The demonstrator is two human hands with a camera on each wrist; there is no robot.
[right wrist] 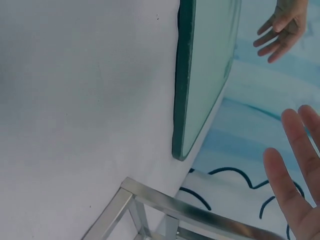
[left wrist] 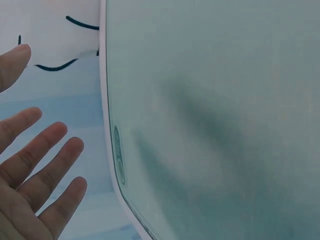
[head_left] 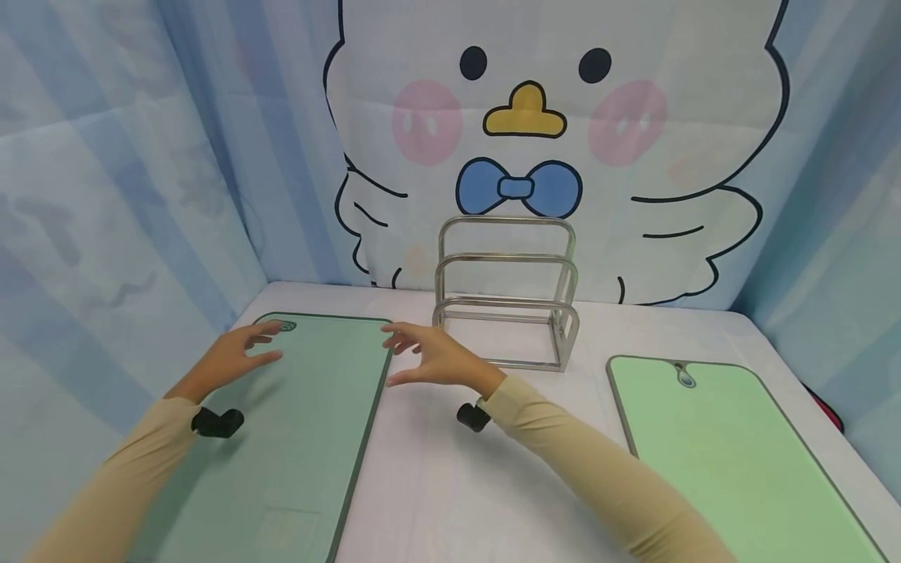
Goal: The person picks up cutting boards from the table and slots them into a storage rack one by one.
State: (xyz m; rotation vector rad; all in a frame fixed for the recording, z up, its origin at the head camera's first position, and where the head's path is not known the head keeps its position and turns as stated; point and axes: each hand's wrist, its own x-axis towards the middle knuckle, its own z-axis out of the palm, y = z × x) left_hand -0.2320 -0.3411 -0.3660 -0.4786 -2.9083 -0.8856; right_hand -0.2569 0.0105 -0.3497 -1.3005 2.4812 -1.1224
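Note:
A teal cutting board (head_left: 317, 407) with a dark rim lies flat on the left of the table, an oval handle slot near its far left corner. Over its left side hovers my left hand (head_left: 235, 356), fingers spread and holding nothing. My right hand (head_left: 439, 356) hangs in the air just right of the board's far right corner, thumb and fingers apart, also holding nothing. In the left wrist view the left fingers (left wrist: 50, 155) stand apart from the board. The right wrist view shows the board's thick green edge (right wrist: 185, 100) beyond the right hand's fingers (right wrist: 295, 165).
Behind my right hand stands a metal rack (head_left: 507, 305) with upright loops. A light green cutting board (head_left: 732, 446) with a grey rim lies on the right of the white table (head_left: 436, 485). A curtain with a cartoon figure (head_left: 521, 47) hangs behind the table.

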